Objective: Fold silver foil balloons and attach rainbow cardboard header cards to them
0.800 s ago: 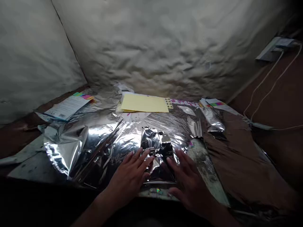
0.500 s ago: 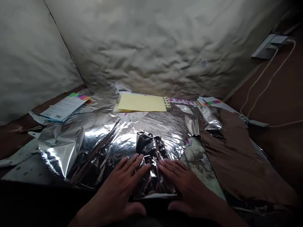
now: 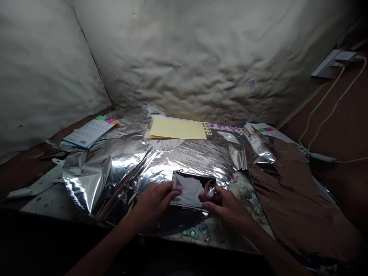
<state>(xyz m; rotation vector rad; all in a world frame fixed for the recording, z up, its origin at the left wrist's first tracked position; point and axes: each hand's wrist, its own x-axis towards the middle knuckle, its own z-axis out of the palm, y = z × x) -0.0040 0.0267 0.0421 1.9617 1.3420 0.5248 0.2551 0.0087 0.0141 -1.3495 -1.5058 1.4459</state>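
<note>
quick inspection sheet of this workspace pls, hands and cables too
surface: crumpled foil sheet, speckled board, brown sheet to the right
job's things: dark foil packet, lying flat between the hands
clutter: yellow paper, leaflet, shiny flakes
hands: left hand and right hand on opposite edges of the packet
cables: white cable running up to a wall plate
surroundings: quilted cream wall
</note>
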